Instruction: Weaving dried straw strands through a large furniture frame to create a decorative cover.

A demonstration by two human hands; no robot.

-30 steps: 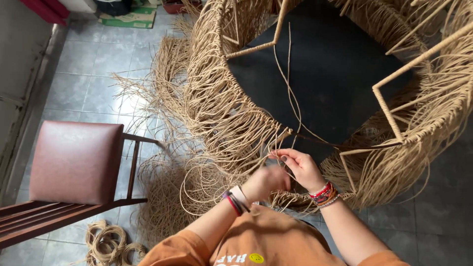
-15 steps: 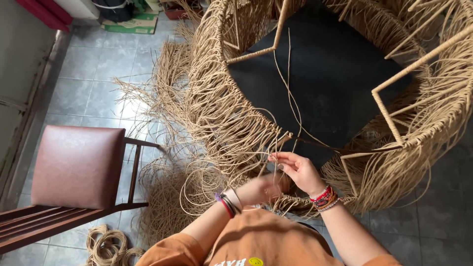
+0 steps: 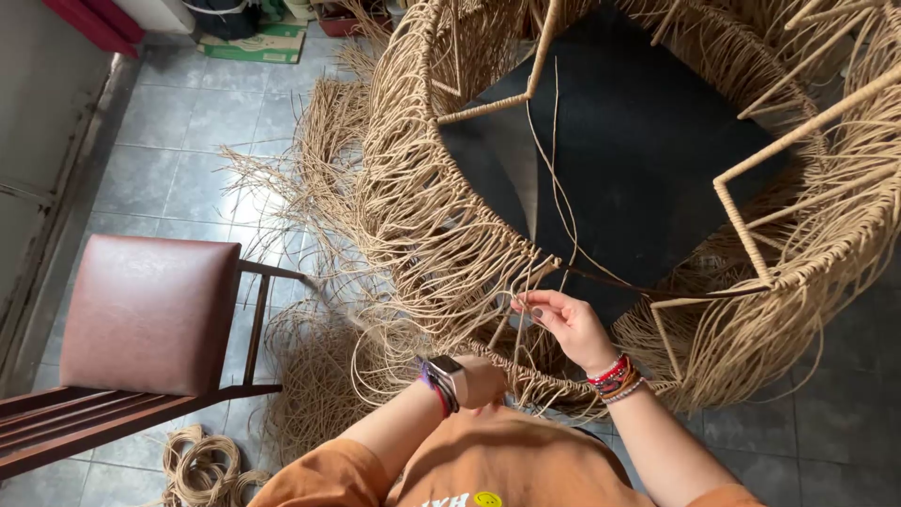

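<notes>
The right hand (image 3: 568, 324) pinches a thin rattan strand (image 3: 549, 169) that runs up and away from it, across the dark opening. The left hand (image 3: 483, 380) is closed low against the woven frame (image 3: 441, 235), just beside. Loose fibres hang between them; a brown chair (image 3: 150, 314) stands well apart at left.

Soft daylight, brightest on the floor tiles (image 3: 202, 160) at upper left — sharp focus, faint shadows, no glare

Dense cord fringe (image 3: 413, 235) crowding the round frame (image 3: 751, 235) wall, open dark hollow (image 3: 648, 141) lying beyond the hands, chair (image 3: 141, 319) blocking the left, grey floor (image 3: 178, 160) staying open beyond it
</notes>
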